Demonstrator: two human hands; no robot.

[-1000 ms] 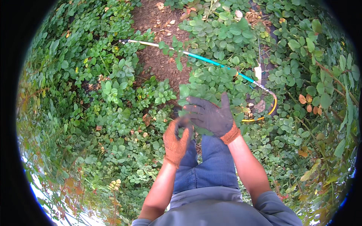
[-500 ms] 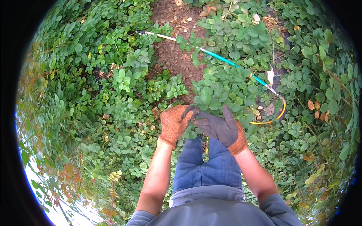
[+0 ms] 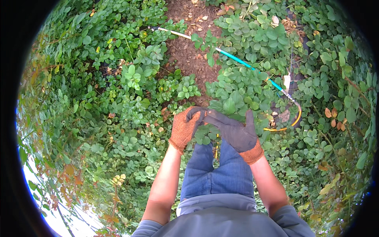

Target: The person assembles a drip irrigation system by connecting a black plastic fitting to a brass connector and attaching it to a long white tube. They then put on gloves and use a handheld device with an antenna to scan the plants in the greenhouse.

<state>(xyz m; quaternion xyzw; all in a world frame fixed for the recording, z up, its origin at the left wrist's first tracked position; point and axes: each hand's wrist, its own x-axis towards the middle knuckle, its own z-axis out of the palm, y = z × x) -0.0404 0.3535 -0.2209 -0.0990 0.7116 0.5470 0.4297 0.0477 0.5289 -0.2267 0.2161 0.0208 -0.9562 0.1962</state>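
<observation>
Both my hands wear orange knit gloves with dark grey coated palms. My left hand (image 3: 186,125) is closed, its thumb and fingers pinching the fingertips of the glove on my right hand (image 3: 235,131). That right hand lies palm up, fingers stretched toward the left and thumb raised apart. Nothing shows in its palm. Leafy green plants (image 3: 231,103) stand just beyond the gloves. Farther off, a long wand (image 3: 239,61) with teal and white sections lies across the foliage, partly covered by leaves. From its right end a yellow hose (image 3: 296,117) curves back toward me.
Dense bushes (image 3: 118,87) crowd both sides of a brown soil path (image 3: 193,55) strewn with dry leaves. A white tag (image 3: 287,81) hangs near the wand's right end. A dark tube or edge (image 3: 302,51) runs through the plants at the right.
The right hand's fingers have tilted up slightly toward the left hand, which still pinches at their tips. The surrounding scene has shifted slightly right in view.
</observation>
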